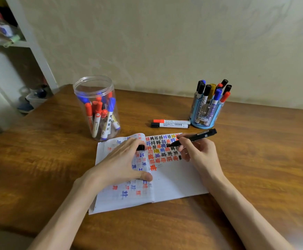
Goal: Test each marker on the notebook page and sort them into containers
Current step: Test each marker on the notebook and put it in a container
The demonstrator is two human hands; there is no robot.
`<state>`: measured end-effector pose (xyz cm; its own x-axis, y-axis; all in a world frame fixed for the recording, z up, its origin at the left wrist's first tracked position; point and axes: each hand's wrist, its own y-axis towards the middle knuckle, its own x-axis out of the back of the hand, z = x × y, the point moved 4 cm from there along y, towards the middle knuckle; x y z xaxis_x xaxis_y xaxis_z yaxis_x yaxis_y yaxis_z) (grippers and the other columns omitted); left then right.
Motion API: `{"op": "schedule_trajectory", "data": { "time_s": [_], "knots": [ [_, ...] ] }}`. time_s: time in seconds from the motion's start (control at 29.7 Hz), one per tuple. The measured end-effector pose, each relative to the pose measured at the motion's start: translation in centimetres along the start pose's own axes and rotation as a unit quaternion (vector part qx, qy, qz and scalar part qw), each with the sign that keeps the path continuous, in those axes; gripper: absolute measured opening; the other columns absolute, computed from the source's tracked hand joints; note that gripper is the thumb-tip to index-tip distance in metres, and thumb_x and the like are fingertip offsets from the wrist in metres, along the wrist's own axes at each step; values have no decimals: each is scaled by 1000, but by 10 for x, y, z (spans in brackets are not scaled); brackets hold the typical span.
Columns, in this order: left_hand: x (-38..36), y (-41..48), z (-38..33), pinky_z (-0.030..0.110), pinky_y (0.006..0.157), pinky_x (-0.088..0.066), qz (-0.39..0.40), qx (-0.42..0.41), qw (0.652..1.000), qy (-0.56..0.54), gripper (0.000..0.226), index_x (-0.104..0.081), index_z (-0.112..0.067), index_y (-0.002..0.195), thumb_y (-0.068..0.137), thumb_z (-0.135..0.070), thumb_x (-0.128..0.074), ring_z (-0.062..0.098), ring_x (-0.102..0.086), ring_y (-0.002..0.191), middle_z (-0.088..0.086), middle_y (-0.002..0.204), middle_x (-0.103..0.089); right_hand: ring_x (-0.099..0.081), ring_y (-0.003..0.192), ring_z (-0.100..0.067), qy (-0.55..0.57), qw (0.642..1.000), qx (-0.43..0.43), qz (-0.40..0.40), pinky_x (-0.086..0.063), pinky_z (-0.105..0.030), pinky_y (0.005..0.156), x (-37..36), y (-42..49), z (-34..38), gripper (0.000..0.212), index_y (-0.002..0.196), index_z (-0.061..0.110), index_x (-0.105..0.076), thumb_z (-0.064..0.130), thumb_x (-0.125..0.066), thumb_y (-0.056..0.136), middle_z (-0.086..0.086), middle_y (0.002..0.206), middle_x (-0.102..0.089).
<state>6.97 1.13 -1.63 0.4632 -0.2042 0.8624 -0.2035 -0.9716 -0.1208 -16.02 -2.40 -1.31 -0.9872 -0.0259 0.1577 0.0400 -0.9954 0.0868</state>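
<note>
An open notebook lies on the wooden table, its right page covered at the top with rows of red, blue, black and yellow marks. My right hand grips an uncapped black marker, tip down on the marked page. My left hand presses flat on the left page and pinches a black cap at the fingertips. A clear plastic jar behind the notebook holds several red and blue markers. A blue pen holder at the back right holds several markers upright.
Two capped markers, one red and one black, lie side by side between the jar and the holder. A white shelf unit stands beyond the table's left edge. A wall runs close behind the table.
</note>
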Motion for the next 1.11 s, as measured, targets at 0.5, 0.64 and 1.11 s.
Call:
{"op": "schedule_trajectory", "data": {
  "time_s": [0.5,0.64,1.11],
  "knots": [
    [-5,7,-5,23,78,-62,-253,-100,958,-91,18,-54,-30,119,102,-33,-56,4,-63,110,-14,121,-61,-75,85,-3,-133,988,36,69,-58,-20,73,-24,-13,-9,8,89,22,-77,29,-75,93,11,89,-79],
    [-4,4,-3,25,82,-61,-265,-96,955,-92,24,-53,-28,126,103,-31,-56,3,-63,111,-13,124,-60,-74,84,-4,-143,987,42,67,-59,-21,74,-25,-13,-8,9,89,24,-77,31,-76,93,11,89,-78],
    [-5,2,-1,11,81,-55,-270,-115,949,-114,27,-54,-25,122,97,-29,-65,0,-63,108,-9,118,-69,-74,84,-4,-145,985,57,78,-58,-20,70,-25,-13,-9,7,87,22,-76,26,-77,93,10,89,-79]
  ]
}}
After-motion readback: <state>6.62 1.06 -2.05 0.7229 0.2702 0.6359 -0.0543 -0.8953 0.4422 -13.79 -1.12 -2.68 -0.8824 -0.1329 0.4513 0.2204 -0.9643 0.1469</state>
